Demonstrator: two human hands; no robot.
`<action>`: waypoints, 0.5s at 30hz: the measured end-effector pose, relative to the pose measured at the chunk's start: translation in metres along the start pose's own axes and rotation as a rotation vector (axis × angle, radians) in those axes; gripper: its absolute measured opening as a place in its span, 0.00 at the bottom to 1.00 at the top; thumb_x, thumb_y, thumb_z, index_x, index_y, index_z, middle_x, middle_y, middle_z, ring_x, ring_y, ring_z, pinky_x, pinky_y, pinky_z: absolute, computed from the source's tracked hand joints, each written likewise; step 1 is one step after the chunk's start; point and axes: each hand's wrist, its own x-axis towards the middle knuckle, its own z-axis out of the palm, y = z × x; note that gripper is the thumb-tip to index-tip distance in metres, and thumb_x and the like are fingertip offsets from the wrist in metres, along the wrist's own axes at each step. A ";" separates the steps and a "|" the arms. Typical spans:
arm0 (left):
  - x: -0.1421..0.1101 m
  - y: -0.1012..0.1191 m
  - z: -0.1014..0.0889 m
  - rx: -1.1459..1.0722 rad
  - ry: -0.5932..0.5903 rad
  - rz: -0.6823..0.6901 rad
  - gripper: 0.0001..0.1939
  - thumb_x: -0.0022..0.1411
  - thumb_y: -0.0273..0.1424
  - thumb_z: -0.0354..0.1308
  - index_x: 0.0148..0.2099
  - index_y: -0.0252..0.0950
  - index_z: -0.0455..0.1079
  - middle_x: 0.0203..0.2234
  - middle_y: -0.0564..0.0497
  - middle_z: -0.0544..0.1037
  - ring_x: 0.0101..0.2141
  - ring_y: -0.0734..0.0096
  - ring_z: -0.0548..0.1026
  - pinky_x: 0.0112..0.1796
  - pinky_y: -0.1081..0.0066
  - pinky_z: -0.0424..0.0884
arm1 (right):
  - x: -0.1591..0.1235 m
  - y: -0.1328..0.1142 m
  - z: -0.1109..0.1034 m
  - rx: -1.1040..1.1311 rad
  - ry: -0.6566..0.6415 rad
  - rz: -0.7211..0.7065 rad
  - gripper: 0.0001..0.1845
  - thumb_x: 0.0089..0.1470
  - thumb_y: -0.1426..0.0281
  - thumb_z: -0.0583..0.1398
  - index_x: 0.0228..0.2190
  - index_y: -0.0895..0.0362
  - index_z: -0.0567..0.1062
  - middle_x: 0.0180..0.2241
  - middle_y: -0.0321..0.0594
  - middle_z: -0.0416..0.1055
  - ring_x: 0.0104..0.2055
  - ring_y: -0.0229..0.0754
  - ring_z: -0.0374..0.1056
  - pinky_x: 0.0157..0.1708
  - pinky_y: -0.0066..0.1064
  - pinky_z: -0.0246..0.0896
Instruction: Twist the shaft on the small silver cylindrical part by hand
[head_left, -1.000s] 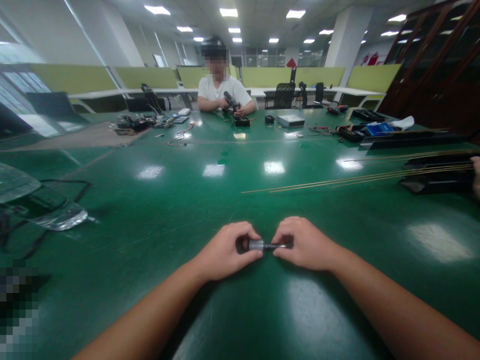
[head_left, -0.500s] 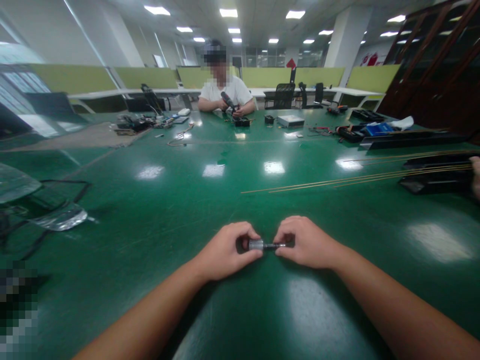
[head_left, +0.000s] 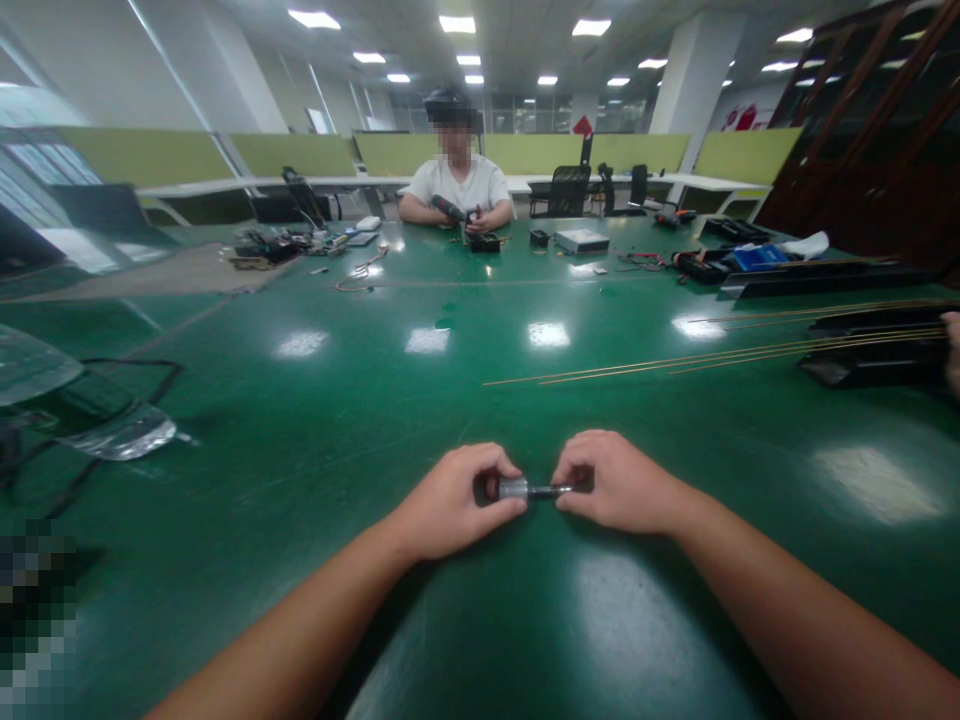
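In front of me, just over the green tabletop (head_left: 352,590), lies a small metal piece, a short silver cylinder (head_left: 513,488) with a thin dark rod (head_left: 541,492) coming out of its right end. My left hand (head_left: 459,503) grips the cylinder between thumb and fingers. The rod's far end is pinched by my right hand (head_left: 619,483), its thumb and fingertips closed around it. Cylinder and rod lie level, in one line. My fingers cover both outer ends, and I cannot make out the piece's exact kind.
Thin brass-coloured rods (head_left: 600,374) reach in from the right beside black channel pieces (head_left: 862,362), near another person's hand (head_left: 951,350). A clear plastic bottle (head_left: 124,432) lies left. Across the table sits a co-worker (head_left: 459,185) with a power drill (head_left: 448,207); tools (head_left: 701,266) lie far right.
My right hand has shifted very slightly to the right along the rod; my left stays put. Across the table, the co-worker has moved a little right and the drill is tilted lower.
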 end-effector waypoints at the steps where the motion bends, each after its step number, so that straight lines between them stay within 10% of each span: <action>1: 0.000 0.000 0.000 0.001 0.000 0.000 0.08 0.60 0.34 0.62 0.39 0.34 0.71 0.31 0.51 0.75 0.32 0.69 0.72 0.35 0.71 0.65 | 0.000 0.001 0.000 -0.001 -0.003 0.004 0.03 0.44 0.74 0.66 0.26 0.57 0.79 0.24 0.34 0.72 0.28 0.36 0.66 0.33 0.28 0.57; 15: 0.000 0.001 -0.001 -0.010 0.005 -0.015 0.08 0.59 0.33 0.63 0.39 0.34 0.71 0.30 0.52 0.74 0.31 0.70 0.71 0.34 0.72 0.65 | -0.001 0.005 -0.006 0.028 -0.047 0.059 0.03 0.44 0.73 0.66 0.26 0.57 0.80 0.25 0.35 0.73 0.28 0.36 0.67 0.31 0.27 0.58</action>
